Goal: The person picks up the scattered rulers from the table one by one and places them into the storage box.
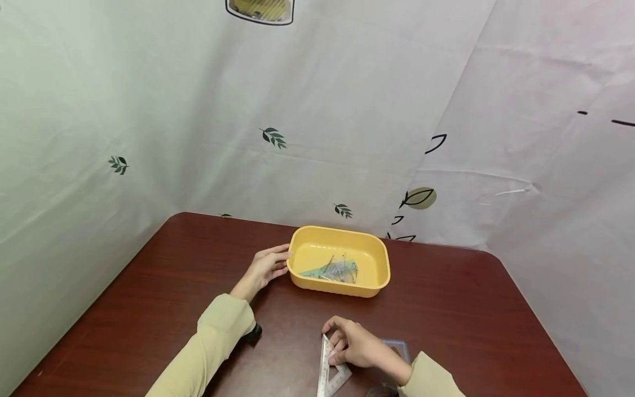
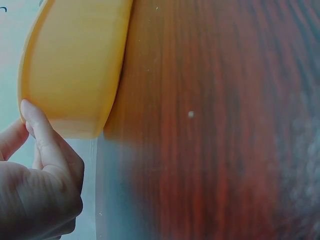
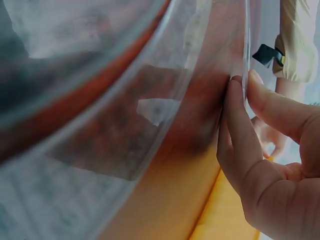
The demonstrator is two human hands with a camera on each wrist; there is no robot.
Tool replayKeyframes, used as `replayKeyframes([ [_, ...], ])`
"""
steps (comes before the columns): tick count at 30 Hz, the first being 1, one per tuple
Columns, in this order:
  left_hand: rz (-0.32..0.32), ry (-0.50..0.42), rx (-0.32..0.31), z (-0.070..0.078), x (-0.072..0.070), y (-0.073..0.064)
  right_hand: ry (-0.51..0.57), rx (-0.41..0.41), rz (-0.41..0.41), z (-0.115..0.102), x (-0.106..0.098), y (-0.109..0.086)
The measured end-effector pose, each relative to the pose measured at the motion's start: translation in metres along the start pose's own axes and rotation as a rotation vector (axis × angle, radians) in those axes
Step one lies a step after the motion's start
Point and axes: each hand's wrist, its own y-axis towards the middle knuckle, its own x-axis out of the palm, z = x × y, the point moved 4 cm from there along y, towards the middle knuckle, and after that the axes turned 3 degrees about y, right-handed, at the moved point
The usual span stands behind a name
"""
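In the head view a shallow yellow plastic bin (image 1: 337,288) stands toward the back of the table, holding several clear and greenish drawing rulers (image 1: 339,271). My left hand (image 1: 268,266) pinches the bin's left rim, its thumb and fingertip meeting over the edge in the left wrist view, where the bin's wall (image 2: 75,65) shows. Close to the front, my right hand (image 1: 356,343) pinches a clear set square (image 1: 323,369) between thumb and fingers. Thumb and fingers (image 3: 240,130) grip a thin clear edge in the right wrist view.
Beside my right wrist lies a bluish clear plastic piece (image 1: 396,344), partly hidden by the forearm. A dark strap (image 1: 253,334) is at my left sleeve. Behind the brown table (image 1: 198,264) hangs a pale cloth (image 1: 322,138) with leaf prints.
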Motion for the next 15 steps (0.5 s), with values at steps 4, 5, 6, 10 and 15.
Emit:
replayKeyframes([
  [4,-0.003,-0.001,0.006,-0.0007,0.0003,0.0007,0.066,0.019,-0.005,0.0025,-0.0003,0.0019],
  [5,0.000,0.000,0.005,-0.0010,0.0004,0.0007,0.081,0.024,-0.003,0.0031,-0.0004,0.0024],
  [6,0.002,0.002,0.004,-0.0013,0.0006,0.0007,0.094,0.029,0.000,0.0036,-0.0006,0.0029],
  [10,0.010,0.004,-0.001,-0.0015,0.0010,0.0006,0.138,0.042,0.005,0.0049,-0.0020,0.0040],
  [15,0.010,0.005,0.000,-0.0003,0.0009,0.0002,0.197,0.065,0.002,0.0069,-0.0061,0.0072],
])
